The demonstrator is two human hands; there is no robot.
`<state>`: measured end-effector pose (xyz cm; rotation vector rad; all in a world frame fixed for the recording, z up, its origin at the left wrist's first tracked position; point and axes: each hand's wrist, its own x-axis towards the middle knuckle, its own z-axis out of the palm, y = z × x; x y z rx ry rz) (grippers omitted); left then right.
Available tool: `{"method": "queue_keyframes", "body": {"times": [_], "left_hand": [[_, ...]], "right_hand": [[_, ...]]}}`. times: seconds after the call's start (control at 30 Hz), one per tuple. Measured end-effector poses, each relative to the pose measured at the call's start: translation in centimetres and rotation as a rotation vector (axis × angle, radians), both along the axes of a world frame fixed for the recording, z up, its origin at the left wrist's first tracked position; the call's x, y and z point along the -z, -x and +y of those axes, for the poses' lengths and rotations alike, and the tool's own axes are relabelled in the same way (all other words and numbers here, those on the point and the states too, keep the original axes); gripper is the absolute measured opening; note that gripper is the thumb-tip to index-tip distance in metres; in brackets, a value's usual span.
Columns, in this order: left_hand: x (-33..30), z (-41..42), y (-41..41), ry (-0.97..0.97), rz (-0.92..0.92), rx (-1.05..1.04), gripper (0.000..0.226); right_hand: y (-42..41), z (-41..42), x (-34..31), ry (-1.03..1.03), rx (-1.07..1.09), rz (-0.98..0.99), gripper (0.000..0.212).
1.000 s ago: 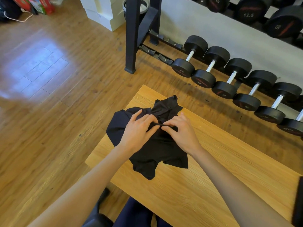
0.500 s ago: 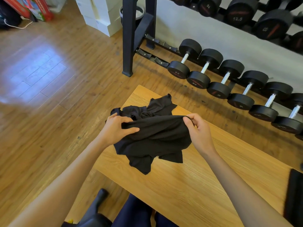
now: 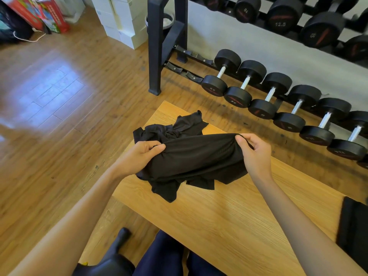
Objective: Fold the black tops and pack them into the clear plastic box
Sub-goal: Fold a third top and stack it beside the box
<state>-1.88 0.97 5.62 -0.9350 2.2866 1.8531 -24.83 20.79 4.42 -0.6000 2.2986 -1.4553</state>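
Black fabric fills the middle: we hold the black top (image 3: 199, 154) stretched between our two hands, just above the wooden desk (image 3: 229, 212). Our left hand (image 3: 139, 156) has its grip closed on the bunched left end. The cloth is thin and wrinkled, its lower flaps lying on the desk. Our right hand (image 3: 256, 154) pinches the right edge.

1 head-worn view looks steeply forward and down, close over the wooden table (image 3: 229, 226).
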Motion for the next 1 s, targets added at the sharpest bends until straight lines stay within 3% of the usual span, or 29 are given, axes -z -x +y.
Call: {"method": "queue_keyframes", "body": {"times": [0.27,0.6,0.73,0.83,0.9,1.0], "left_hand": [[0.3,2.9,0.1,-0.110,0.052,-0.034,0.036],[4.2,2.1,-2.2,0.238,-0.222,-0.044,0.035],[4.2,2.2,-1.4,0.597,-0.460,0.139,0.025],[3.3,3.3,1.0,0.671,-0.197,0.094,0.038],[2.4,4.3,3.2,0.546,-0.013,0.118,0.050],[1.5,5.2,6.2,0.377,0.072,0.207,0.062]], "right_hand": [[0.8,2.0,-0.5,-0.046,-0.011,0.052,0.010],[-1.3,1.6,1.5,-0.149,-0.256,0.117,0.013],[-2.6,0.8,1.7,-0.150,-0.388,0.228,0.019],[-3.4,0.0,1.8,-0.166,-0.461,0.275,0.019],[-3.7,-0.5,1.8,-0.162,-0.492,0.306,0.017],[-4.0,-1.1,1.6,-0.155,-0.535,0.333,0.016]]}}
